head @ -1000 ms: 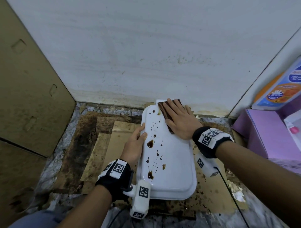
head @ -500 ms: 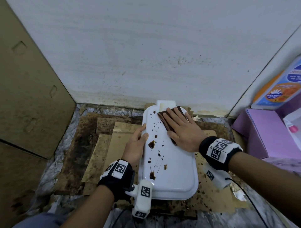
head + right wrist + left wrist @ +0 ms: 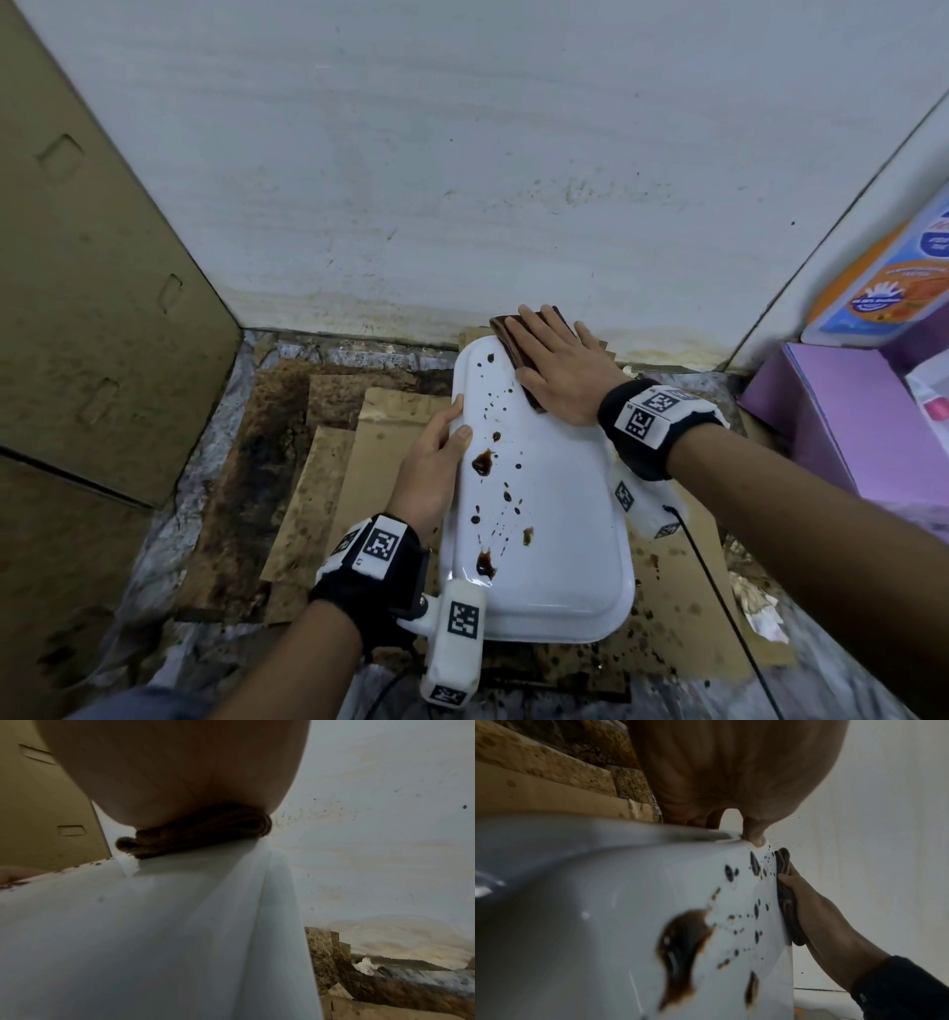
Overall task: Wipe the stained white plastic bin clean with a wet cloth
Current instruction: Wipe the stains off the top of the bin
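Note:
The white plastic bin lies bottom-up on stained cardboard, its upper face spattered with brown stains. My right hand lies flat with straight fingers on a folded brown cloth at the bin's far right corner, pressing it down. In the right wrist view the cloth bulges from under the palm. My left hand grips the bin's left edge, thumb on top and fingers down the side. The left wrist view shows the bin with large brown blots and the cloth under the other hand.
A white wall rises just behind the bin. A brown cardboard panel stands at the left. A purple box and a printed package stand at the right. Soiled cardboard sheets cover the floor.
My right hand slid the cloth toward me along the bin, then back out to the far corner near the wall. The left hand kept its hold on the left edge.

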A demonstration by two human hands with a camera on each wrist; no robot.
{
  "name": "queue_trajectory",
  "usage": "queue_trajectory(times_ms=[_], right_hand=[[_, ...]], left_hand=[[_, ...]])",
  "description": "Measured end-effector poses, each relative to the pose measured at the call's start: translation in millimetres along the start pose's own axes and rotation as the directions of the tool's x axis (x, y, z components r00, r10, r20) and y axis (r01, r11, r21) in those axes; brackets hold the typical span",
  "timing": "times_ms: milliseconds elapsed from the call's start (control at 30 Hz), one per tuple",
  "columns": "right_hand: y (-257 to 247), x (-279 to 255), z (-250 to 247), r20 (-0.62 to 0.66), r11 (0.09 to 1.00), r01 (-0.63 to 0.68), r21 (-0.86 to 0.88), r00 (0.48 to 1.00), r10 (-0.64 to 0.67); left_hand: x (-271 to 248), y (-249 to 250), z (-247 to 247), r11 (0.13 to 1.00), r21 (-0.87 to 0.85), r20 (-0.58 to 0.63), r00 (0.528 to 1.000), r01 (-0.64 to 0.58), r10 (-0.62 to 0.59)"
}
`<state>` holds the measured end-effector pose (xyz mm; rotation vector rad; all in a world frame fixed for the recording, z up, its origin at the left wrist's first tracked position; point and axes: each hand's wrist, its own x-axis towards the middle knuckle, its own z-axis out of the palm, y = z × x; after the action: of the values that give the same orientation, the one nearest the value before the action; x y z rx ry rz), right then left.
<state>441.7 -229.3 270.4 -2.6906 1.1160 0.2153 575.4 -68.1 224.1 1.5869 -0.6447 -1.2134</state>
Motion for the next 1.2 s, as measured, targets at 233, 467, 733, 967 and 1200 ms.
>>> queue_trajectory(times_ms=[233,467,733,967,1200], right_hand=[[-6.0,-22.3,6.5,-0.012,0.998,0.045,-0.045,0.999,-0.045],[-7.2,-33.3,15.3,-0.027,0.998,0.056,-0.026,0.998,-0.057],[-0.5,0.1,0.6,-0.012,1.000,0.006,-0.025,1.000,-0.007],[-10.5,-20.2,7.4,0.007,0.999,0.026,-0.022,1.000,-0.026],[-36.2,-98.1,35.6,0.005,0.999,0.037,-0.038,0.999,-0.037]], left_hand=[[-0.7,-0.6,-2.2,1.000,0.014,0.003,1.000,-0.010,0.010],[0.1,-2.1,0.1,0.999,0.033,0.000,1.000,-0.022,0.022],[1.3,-2.5,0.3,1.000,0.021,-0.008,1.000,-0.010,0.011],[2.5,-3.5,0.2,1.000,0.018,-0.021,1.000,-0.022,0.022],[-6.4,0.6,-0.3,0.999,0.016,-0.023,0.999,-0.049,0.049]])
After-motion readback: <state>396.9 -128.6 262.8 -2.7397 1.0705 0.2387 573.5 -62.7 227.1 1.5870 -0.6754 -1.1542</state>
